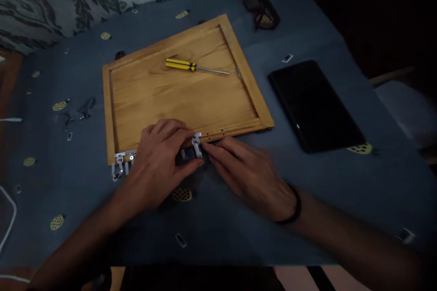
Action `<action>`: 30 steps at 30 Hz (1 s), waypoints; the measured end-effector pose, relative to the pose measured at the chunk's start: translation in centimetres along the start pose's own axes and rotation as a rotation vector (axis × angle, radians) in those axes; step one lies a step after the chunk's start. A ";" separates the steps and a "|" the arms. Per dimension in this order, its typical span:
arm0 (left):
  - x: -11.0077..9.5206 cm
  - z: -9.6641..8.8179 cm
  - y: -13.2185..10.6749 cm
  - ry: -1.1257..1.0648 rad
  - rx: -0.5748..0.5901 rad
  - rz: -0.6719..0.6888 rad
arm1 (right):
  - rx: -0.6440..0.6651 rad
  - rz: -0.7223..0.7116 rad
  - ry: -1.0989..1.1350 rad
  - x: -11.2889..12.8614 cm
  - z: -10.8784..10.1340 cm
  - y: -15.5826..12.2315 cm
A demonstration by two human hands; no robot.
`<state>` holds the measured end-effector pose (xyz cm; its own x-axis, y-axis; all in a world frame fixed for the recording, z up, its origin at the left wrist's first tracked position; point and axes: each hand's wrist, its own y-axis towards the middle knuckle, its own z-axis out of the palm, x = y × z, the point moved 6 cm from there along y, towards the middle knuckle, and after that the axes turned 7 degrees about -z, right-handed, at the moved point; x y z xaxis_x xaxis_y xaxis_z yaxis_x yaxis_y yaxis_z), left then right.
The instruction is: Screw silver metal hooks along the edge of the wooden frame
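A wooden cabinet door [177, 95] lies flat on a blue cloth. At its near edge, both my hands meet on a silver metal hinge [196, 143]. My left hand [160, 163] curls its fingers around the hinge's left side. From the right, the fingertips of my right hand [249, 175] pinch the same hinge. A second silver hinge [120, 163] sits at the door's near left corner, untouched. On the door's panel rests a yellow-and-black screwdriver [194, 67], well beyond my hands.
A black tablet [316, 104] lies right of the door. Dark sunglasses [261, 9] sit at the far right of the table. Small metal parts [77, 113] lie to the door's left. A white cable [8, 218] runs along the left edge.
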<state>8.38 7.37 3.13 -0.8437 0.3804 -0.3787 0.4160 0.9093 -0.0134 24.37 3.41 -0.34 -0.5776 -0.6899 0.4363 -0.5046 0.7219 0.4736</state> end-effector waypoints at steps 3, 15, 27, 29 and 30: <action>0.0 0.0 0.0 0.007 0.004 -0.003 | 0.006 0.008 0.013 0.0 0.0 -0.1; -0.1 -0.2 0.0 0.012 -0.010 0.002 | 0.002 0.010 0.048 0.0 0.2 -0.4; -0.3 -0.2 -0.1 0.018 -0.033 0.013 | -0.003 -0.082 -0.115 0.5 0.0 -0.3; -0.3 -0.2 -0.1 0.016 -0.036 0.012 | -0.003 -0.086 -0.121 0.5 0.0 -0.3; -0.3 -0.2 -0.1 0.014 -0.037 0.012 | -0.002 -0.085 -0.127 0.5 0.0 -0.3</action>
<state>8.57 7.21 3.46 -0.8434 0.3933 -0.3660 0.4133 0.9102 0.0256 24.20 2.85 -0.24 -0.6094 -0.7362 0.2944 -0.5540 0.6610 0.5061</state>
